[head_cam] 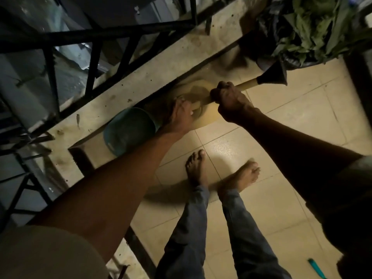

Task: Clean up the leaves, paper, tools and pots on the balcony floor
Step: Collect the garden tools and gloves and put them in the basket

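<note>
The right hand (229, 99) is clenched in a fist around the pale handle (244, 85) of a broom, gripping it near the black collar (271, 75) where the bristles begin. The handle runs down and to the left from that fist towards the left hand (181, 115), which reaches low to the floor (271, 137) beside the ledge (141, 81). The left hand's fingers curl over the lower end of the handle or a tan, rounded thing (193, 95) lying there; the blur makes it impossible to tell which, or how firmly it holds. The two hands are near each other, the right a little above and to the right of the left. Just left of the left wrist a teal pot (128, 131) lies on its side against the ledge, touching neither hand so far as can be seen. The broom's dark bristles are blurred at the upper right, next to a black bag (267, 27) stuffed with green leaves (314, 25). Two bare feet (217, 174) stand on the tiles below the hands. A teal tool (316, 268) lies on the floor at the lower right, well apart from both hands. A black railing (90, 37) runs along the ledge.
</note>
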